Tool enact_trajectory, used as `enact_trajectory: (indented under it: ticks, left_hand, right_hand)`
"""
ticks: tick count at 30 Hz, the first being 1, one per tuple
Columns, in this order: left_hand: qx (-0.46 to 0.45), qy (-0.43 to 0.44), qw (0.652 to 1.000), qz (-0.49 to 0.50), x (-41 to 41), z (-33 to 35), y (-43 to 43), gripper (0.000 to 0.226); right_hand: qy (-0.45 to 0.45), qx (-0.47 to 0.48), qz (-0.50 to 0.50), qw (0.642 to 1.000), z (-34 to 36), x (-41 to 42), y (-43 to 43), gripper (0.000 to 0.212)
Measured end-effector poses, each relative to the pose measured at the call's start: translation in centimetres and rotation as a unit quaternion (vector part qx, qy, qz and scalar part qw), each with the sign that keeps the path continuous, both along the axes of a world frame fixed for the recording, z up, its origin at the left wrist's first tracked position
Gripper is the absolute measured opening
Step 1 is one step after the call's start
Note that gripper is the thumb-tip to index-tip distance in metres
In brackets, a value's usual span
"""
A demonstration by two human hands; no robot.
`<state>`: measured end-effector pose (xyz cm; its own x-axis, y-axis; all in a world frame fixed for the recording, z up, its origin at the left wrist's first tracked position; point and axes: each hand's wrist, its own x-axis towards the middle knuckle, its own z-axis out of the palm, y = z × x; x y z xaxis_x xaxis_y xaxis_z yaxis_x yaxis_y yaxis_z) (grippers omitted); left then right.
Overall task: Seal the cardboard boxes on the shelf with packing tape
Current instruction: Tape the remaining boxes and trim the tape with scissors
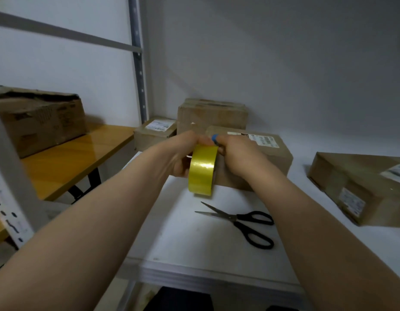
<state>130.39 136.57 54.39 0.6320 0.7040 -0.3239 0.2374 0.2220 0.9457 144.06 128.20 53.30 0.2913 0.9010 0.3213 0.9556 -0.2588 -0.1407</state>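
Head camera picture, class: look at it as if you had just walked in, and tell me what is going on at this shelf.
A person at a white shelf holds a roll of yellow tape upright in the left hand. The right hand pinches a small blue tab at the top of the roll, seemingly to pull tape free. Black scissors lie open on the shelf, nearer the person. A cardboard box sits just behind the hands, with more boxes around it.

Both bare forearms reach forward and converge. The left hand (182, 153) grips the yellow tape roll (202, 170) from its side. The right hand (239, 154), fingers curled, pinches at the roll's top edge.
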Motion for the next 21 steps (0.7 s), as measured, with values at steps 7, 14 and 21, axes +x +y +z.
enact_trajectory:
  ticks: [7,14,21]
  left_hand:
    - [0.079,0.122,0.989,-0.031,-0.1,1.5,-0.6,0.013]
    - [0.034,0.112,0.993,-0.02,-0.2,-0.4,-1.0,0.023]
    - [0.019,0.109,0.994,0.001,0.1,-0.3,-1.0,0.033]
  right_hand:
    - [0.021,-0.02,-0.052,0.998,0.4,0.0,1.2,0.048]
    - [0.055,-0.016,-0.044,0.997,0.3,0.1,1.3,0.05]
    - [0.034,0.138,-0.064,0.988,0.1,0.4,-6.1,0.018]
